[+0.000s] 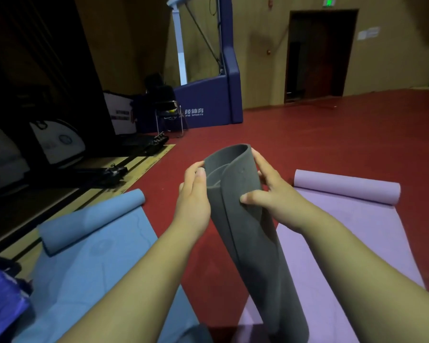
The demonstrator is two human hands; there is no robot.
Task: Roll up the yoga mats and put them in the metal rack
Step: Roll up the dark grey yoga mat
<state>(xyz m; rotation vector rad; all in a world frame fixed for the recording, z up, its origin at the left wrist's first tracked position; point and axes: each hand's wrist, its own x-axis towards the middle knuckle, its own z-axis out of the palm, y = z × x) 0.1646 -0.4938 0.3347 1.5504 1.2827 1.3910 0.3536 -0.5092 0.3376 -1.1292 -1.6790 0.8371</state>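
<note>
Both hands clamp the grey mat (243, 219) upright, left hand (195, 199) and right hand (273, 199) grasping its top so the loose roll (blue and purple wait) can't spring open.

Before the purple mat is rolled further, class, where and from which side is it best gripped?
On the purple mat, probably the rolled far end: a round tube, flat part nearer. Come from the near side, over the top, near both ends.

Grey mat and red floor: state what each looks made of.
Grey mat: likely soft foam or rubber, matte; its open end squashes oval between the left hand and right hand. Red floor: probably smooth vinyl sports flooring, faint sheen; unsure.
</note>
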